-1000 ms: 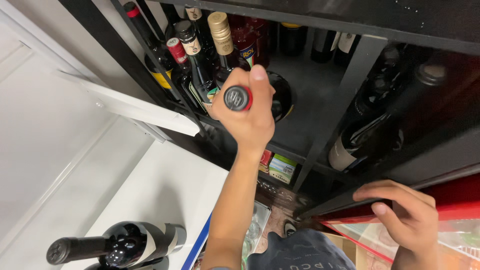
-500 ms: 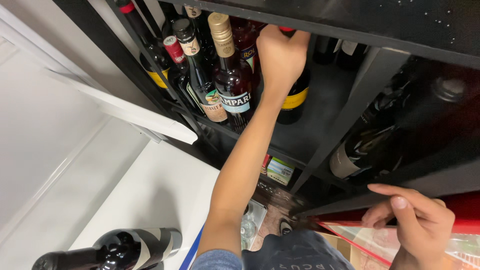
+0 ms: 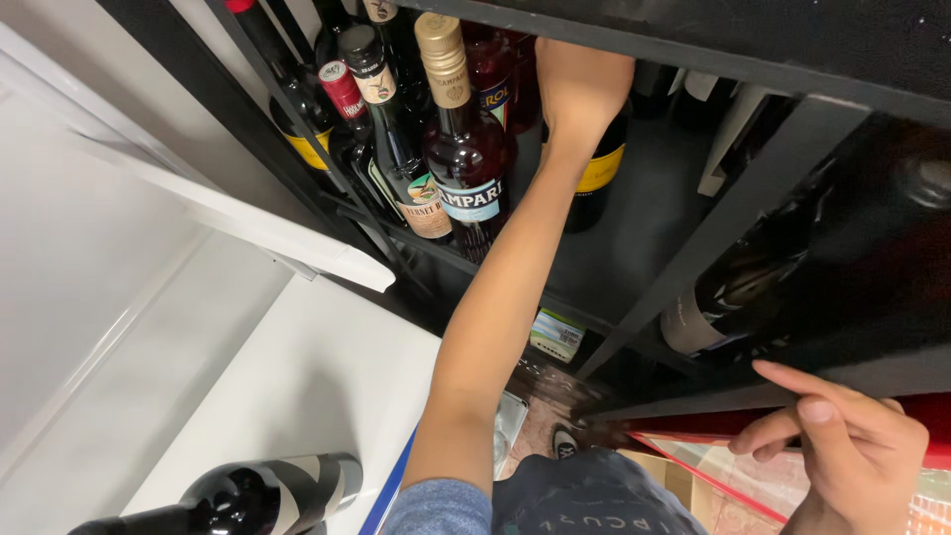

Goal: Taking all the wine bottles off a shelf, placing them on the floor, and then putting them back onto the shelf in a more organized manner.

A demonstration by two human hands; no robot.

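Reaching up into the black shelf [image 3: 693, 59], the left hand [image 3: 580, 84] grips the top of a dark bottle [image 3: 599, 173] with a yellow band, which stands upright at the back of the compartment, just right of a red-liquor bottle [image 3: 466, 149] with a gold cap. More bottles [image 3: 381, 119] crowd the left of that shelf. Lower right, the right hand [image 3: 852, 451] hangs loose, fingers half curled, holding nothing, index finger by the shelf's lower edge. Another dark bottle [image 3: 248, 495] lies on its side on the white surface [image 3: 297, 386] at bottom left.
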